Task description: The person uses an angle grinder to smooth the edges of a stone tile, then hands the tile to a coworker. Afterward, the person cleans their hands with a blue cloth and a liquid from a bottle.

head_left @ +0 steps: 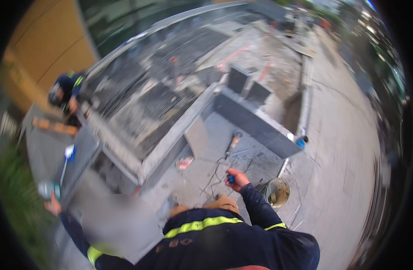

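Observation:
At the far left, my left hand [53, 205] has its fingers against a whitish, teal-edged container [48, 190] and appears to grip it; blur hides its exact kind. In front of my body, my right hand [238, 179] is closed round a small blue object [231, 179], mostly covered by the fingers. Beyond that hand, a power tool [234, 143] with an orange-and-dark body lies on the grey paving. Its dark cord [214, 175] runs back toward my feet. A bucket [277, 192] with something in it stands just right of my right forearm.
Low grey slab-faced walls [256, 121] enclose the paving. A blue-and-white brush-like tool [68, 155] rests on a slab at left. Another person [68, 92] bends over the wall at upper left, near an orange spirit level [55, 126]. A blue-labelled container [301, 141] stands on the right wall corner.

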A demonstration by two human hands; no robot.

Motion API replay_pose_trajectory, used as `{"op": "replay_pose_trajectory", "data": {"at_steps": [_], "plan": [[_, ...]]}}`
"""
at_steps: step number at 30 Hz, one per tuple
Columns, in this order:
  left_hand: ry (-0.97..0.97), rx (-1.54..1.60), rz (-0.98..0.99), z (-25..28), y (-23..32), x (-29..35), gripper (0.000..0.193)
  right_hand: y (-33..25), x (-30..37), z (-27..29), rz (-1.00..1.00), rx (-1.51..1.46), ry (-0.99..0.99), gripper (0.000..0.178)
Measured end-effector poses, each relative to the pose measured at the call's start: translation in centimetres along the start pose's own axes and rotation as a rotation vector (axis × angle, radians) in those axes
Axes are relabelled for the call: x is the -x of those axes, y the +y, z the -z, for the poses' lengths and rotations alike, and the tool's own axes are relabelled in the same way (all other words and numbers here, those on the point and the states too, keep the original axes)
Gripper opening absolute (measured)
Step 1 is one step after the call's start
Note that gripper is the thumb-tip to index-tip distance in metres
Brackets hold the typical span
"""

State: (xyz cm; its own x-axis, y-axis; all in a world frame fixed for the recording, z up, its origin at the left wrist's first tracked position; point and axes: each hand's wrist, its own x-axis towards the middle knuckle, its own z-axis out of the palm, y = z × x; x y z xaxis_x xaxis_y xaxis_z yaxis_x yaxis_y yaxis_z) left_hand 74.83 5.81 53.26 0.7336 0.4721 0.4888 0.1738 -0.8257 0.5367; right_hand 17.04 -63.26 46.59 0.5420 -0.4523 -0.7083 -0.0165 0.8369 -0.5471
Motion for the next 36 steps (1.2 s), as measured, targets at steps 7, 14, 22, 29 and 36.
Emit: {"op": "replay_pose_trajectory", "data": {"at_steps": [7, 14, 22, 29, 36], "plan": [[-0.119, 0.282, -0.026, -2.3, 2.6, -2.3, 0.074, 3.6, 0.4, -4.6, 0.063, -0.056, 0.076, 0.012], [-0.051, 0.447, -0.14, -1.1, 3.6, -3.4, 0.071, 3.4, -0.1, -8.4, 0.113, -0.04, 0.134, 0.014], [0.179, 0.486, -0.475, 10.2, 17.1, 4.9, 0.075, 0.5, 0.9, -9.9, 0.197, -0.219, 0.068, 0.012], [-0.343, 0.855, -0.821, 13.5, 30.5, 21.9, 0.07, -3.7, 4.3, -8.3, 0.274, -0.137, -0.107, 0.022], [-0.779, 1.016, -1.201, 10.1, 38.8, 47.1, 0.076, -7.9, 6.7, -6.0, 0.368, 0.114, -0.198, 0.025]]}}
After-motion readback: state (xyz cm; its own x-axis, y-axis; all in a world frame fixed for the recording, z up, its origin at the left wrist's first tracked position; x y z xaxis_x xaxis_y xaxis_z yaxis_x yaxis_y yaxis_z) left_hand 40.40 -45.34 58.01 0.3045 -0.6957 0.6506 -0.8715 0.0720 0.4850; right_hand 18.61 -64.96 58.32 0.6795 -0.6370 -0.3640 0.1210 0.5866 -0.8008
